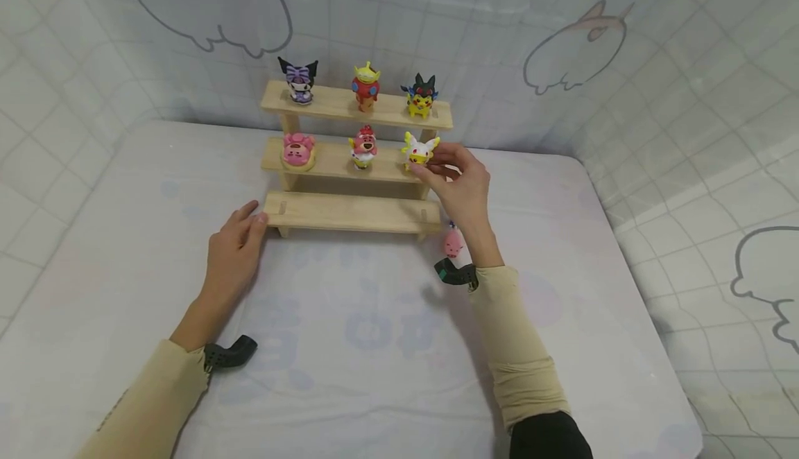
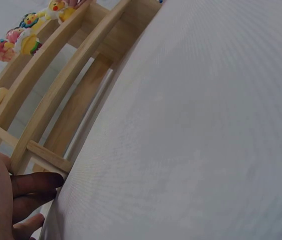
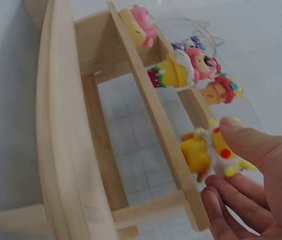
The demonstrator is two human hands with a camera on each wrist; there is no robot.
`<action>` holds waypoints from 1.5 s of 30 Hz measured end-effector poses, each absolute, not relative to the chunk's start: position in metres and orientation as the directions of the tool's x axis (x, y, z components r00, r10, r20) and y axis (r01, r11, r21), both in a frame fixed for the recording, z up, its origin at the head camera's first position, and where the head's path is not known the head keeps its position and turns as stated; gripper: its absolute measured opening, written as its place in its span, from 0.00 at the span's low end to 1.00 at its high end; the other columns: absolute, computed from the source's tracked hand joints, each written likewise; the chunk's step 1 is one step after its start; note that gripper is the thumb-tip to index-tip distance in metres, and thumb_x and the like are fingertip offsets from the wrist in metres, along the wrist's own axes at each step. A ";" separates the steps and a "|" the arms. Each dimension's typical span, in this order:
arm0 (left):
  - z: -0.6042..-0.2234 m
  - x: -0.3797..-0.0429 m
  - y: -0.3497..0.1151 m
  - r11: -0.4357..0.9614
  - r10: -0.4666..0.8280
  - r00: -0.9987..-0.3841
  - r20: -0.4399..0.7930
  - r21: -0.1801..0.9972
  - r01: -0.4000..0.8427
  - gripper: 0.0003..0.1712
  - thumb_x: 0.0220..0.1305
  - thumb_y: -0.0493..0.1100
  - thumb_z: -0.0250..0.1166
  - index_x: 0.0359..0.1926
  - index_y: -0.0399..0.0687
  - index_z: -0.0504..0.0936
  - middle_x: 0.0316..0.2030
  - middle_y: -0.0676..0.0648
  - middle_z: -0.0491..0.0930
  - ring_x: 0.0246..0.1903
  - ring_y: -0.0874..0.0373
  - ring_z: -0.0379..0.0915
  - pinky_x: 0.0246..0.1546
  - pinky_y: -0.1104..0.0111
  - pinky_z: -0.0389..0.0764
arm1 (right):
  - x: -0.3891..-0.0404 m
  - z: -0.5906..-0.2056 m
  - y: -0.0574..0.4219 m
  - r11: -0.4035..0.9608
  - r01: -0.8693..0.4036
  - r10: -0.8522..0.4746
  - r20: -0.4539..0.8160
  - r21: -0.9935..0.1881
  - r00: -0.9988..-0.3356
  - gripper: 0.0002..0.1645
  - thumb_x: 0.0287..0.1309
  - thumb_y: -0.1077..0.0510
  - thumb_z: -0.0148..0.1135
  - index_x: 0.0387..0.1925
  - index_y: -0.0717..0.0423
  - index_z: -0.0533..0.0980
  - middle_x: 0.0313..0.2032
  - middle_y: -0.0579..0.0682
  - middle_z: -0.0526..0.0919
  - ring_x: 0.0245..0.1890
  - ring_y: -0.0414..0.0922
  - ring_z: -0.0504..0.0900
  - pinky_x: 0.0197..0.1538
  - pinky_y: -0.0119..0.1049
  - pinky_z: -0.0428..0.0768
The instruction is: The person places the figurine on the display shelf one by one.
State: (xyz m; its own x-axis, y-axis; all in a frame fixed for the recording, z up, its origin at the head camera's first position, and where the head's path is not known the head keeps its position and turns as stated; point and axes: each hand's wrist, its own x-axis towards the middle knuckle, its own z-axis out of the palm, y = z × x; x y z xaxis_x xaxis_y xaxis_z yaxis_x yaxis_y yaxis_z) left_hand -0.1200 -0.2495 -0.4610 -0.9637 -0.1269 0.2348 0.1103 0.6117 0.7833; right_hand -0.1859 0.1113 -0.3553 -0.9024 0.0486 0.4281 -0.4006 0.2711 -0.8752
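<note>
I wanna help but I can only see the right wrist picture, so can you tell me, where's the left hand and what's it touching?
Observer: The left hand is touching the left end of the bottom shelf.
Child: Okay! Are there any toys down on the table?
Observer: Yes, a small pink toy is there, near the right end of that shelf.
Child: And what's at the right end of the top shelf? I can't see that bit.
Observer: A yellow toy with a black, pointy-eared top.
</note>
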 end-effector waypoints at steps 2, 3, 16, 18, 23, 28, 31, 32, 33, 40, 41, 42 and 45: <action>-0.461 -0.119 -0.250 0.612 -0.128 -0.964 0.234 0.783 0.108 0.34 0.83 0.57 0.50 0.64 0.27 0.80 0.75 0.36 0.69 0.78 0.32 0.56 0.79 0.38 0.55 | -0.180 -0.348 0.113 0.262 -0.412 0.033 0.434 -0.873 -0.900 0.24 0.56 0.69 0.78 0.52 0.75 0.79 0.49 0.70 0.85 0.52 0.64 0.85 0.59 0.58 0.84; -0.460 -0.119 -0.250 0.612 -0.129 -0.964 0.233 0.784 0.108 0.34 0.83 0.57 0.50 0.64 0.27 0.80 0.75 0.36 0.69 0.78 0.32 0.56 0.79 0.38 0.55 | -0.180 -0.348 0.115 0.261 -0.416 0.025 0.437 -0.871 -0.899 0.24 0.56 0.69 0.77 0.53 0.75 0.79 0.50 0.70 0.84 0.53 0.64 0.85 0.60 0.58 0.84; -0.458 -0.118 -0.249 0.611 -0.130 -0.964 0.233 0.784 0.107 0.33 0.83 0.56 0.51 0.64 0.28 0.80 0.75 0.36 0.69 0.78 0.32 0.57 0.78 0.38 0.57 | -0.175 -0.344 0.157 0.282 -0.370 0.070 0.404 -0.885 -0.912 0.21 0.59 0.72 0.74 0.53 0.75 0.80 0.50 0.71 0.86 0.52 0.63 0.85 0.61 0.49 0.85; -0.457 -0.118 -0.248 0.608 -0.128 -0.963 0.235 0.786 0.111 0.33 0.83 0.56 0.51 0.63 0.28 0.80 0.75 0.36 0.69 0.78 0.31 0.56 0.78 0.38 0.56 | -0.174 -0.347 0.165 0.294 -0.355 0.078 0.392 -0.888 -0.917 0.20 0.59 0.71 0.73 0.52 0.75 0.80 0.50 0.72 0.86 0.51 0.63 0.85 0.59 0.44 0.86; -0.455 -0.118 -0.248 0.603 -0.127 -0.965 0.229 0.791 0.108 0.33 0.83 0.56 0.52 0.63 0.28 0.80 0.75 0.37 0.69 0.78 0.30 0.55 0.79 0.38 0.54 | -0.167 -0.352 0.183 0.315 -0.316 0.078 0.356 -0.895 -0.931 0.19 0.59 0.71 0.73 0.51 0.76 0.80 0.49 0.73 0.85 0.51 0.64 0.85 0.56 0.36 0.86; -0.455 -0.117 -0.248 0.597 -0.127 -0.963 0.239 0.793 0.118 0.33 0.83 0.55 0.52 0.62 0.27 0.81 0.74 0.36 0.70 0.77 0.30 0.57 0.78 0.39 0.56 | -0.160 -0.358 0.196 0.359 -0.279 0.067 0.323 -0.890 -0.944 0.18 0.60 0.71 0.72 0.51 0.75 0.80 0.49 0.73 0.86 0.50 0.64 0.85 0.53 0.32 0.86; -0.456 -0.117 -0.249 0.598 -0.122 -0.962 0.244 0.791 0.124 0.33 0.83 0.55 0.52 0.62 0.26 0.81 0.74 0.35 0.70 0.77 0.31 0.58 0.78 0.39 0.57 | -0.155 -0.365 0.202 0.384 -0.257 0.060 0.301 -0.887 -0.952 0.18 0.61 0.70 0.72 0.51 0.74 0.81 0.49 0.71 0.86 0.51 0.63 0.85 0.54 0.33 0.86; -0.457 -0.117 -0.249 0.601 -0.121 -0.963 0.240 0.790 0.122 0.33 0.83 0.56 0.51 0.63 0.26 0.80 0.74 0.35 0.70 0.77 0.31 0.58 0.78 0.39 0.57 | -0.154 -0.368 0.204 0.393 -0.249 0.051 0.292 -0.885 -0.955 0.18 0.61 0.70 0.72 0.52 0.74 0.81 0.50 0.70 0.86 0.51 0.62 0.85 0.56 0.35 0.86; -0.457 -0.116 -0.250 0.602 -0.121 -0.964 0.236 0.790 0.117 0.34 0.83 0.56 0.51 0.63 0.26 0.80 0.75 0.36 0.70 0.77 0.31 0.58 0.78 0.39 0.57 | -0.153 -0.373 0.206 0.399 -0.242 0.040 0.280 -0.885 -0.959 0.18 0.61 0.69 0.73 0.52 0.73 0.81 0.50 0.69 0.87 0.52 0.61 0.86 0.57 0.39 0.86; -0.459 -0.115 -0.251 0.610 -0.121 -0.969 0.214 0.787 0.097 0.34 0.83 0.57 0.51 0.65 0.28 0.79 0.76 0.37 0.69 0.78 0.31 0.55 0.79 0.39 0.55 | -0.145 -0.402 0.220 0.458 -0.262 -0.041 0.275 -0.849 -0.961 0.18 0.63 0.62 0.75 0.53 0.63 0.83 0.49 0.60 0.89 0.52 0.55 0.87 0.60 0.51 0.85; -0.459 -0.115 -0.251 0.609 -0.121 -0.969 0.216 0.787 0.099 0.34 0.83 0.57 0.51 0.64 0.28 0.79 0.76 0.37 0.69 0.78 0.31 0.55 0.79 0.39 0.55 | -0.144 -0.403 0.221 0.465 -0.265 -0.047 0.275 -0.845 -0.960 0.17 0.63 0.61 0.76 0.52 0.61 0.83 0.48 0.58 0.89 0.51 0.52 0.88 0.59 0.48 0.86; -0.458 -0.115 -0.250 0.609 -0.122 -0.968 0.218 0.786 0.101 0.34 0.83 0.57 0.51 0.65 0.28 0.79 0.76 0.37 0.69 0.78 0.31 0.56 0.79 0.39 0.55 | -0.143 -0.404 0.222 0.473 -0.264 -0.053 0.272 -0.841 -0.961 0.17 0.62 0.59 0.76 0.51 0.59 0.84 0.47 0.57 0.89 0.50 0.51 0.88 0.58 0.45 0.86; -0.456 -0.116 -0.251 0.614 -0.122 -0.968 0.217 0.783 0.098 0.34 0.84 0.57 0.51 0.65 0.28 0.79 0.76 0.37 0.69 0.78 0.31 0.56 0.78 0.38 0.56 | -0.138 -0.405 0.223 0.511 -0.257 -0.091 0.245 -0.820 -0.965 0.16 0.62 0.55 0.77 0.49 0.55 0.85 0.44 0.52 0.90 0.47 0.46 0.88 0.54 0.39 0.87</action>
